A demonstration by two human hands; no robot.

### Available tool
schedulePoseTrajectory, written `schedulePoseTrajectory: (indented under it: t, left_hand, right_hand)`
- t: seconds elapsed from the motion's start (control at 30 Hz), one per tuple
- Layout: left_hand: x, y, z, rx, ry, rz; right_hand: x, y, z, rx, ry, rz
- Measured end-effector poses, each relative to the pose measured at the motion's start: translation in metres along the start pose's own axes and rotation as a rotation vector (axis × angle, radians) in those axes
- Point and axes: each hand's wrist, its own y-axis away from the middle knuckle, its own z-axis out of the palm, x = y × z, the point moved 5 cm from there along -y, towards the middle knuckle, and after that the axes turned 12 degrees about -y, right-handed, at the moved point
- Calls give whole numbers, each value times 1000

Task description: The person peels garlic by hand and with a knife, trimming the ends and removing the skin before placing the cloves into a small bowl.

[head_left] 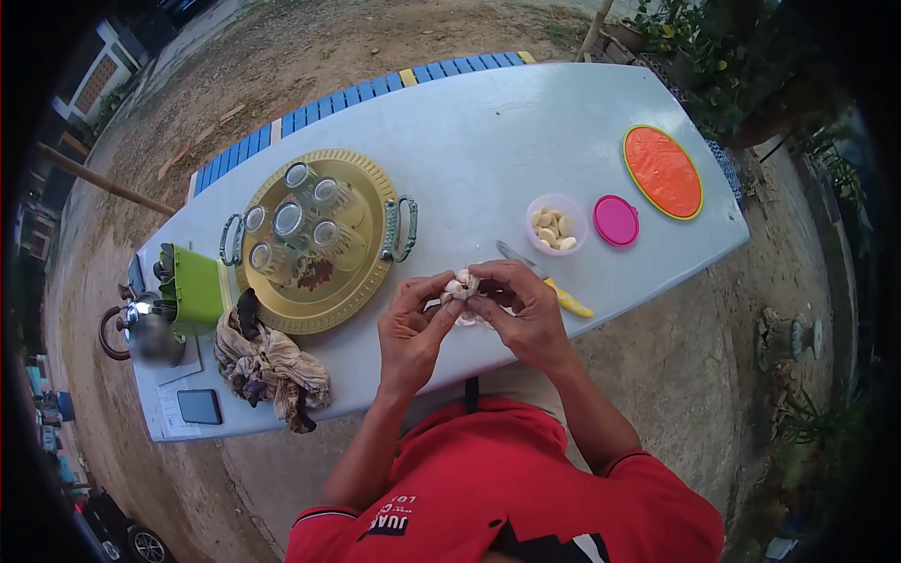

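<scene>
A garlic bulb (461, 284) is held above the near edge of the table (535, 122), between the fingertips of the left hand (411, 328) and the right hand (519, 314). The fingers of each hand are closed on it, the left from its left side and the right from its right. Just beyond the right hand, a knife (568, 298) with a yellow handle is laid on the table, its blade pointed away to the left. Peeled cloves (552, 225) are held in a clear tub (584, 220), with a pink lid (616, 221) placed beside it. To the left, 6 upturned glasses (289, 220) are set on a gold tray (319, 322) with 2 handles. A crumpled cloth (267, 361) is placed by the tray's near side, and a phone (199, 406) is laid near the table's left end.
</scene>
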Motion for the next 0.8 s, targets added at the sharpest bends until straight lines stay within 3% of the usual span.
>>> schedulePoseTrajectory:
  t: [0.17, 0.3, 0.4, 0.47, 0.57, 0.67, 0.8]
  left_hand:
    - [-12, -2, -4, -152, 229, -146]
    - [-4, -3, 4, -156, 388, -311]
    - [-11, -3, 3, -186, 447, -327]
    - [-14, -2, 4, -171, 419, -326]
    - [-18, -1, 1, -108, 369, -303]
    - [-22, 2, -3, -34, 345, -288]
    - [-27, 4, -5, 37, 213, -210]
  right_hand:
    - [8, 0, -7, 34, -240, 192]
    - [19, -3, -9, 11, -288, 204]
    - [22, -3, -7, -32, -258, 215]
    - [10, -6, -5, -73, 214, -43]
    - [-11, 0, 0, 3, 396, -175]
    - [-9, 5, 11, -71, 544, -272]
    - [0, 7, 11, -67, 427, -186]
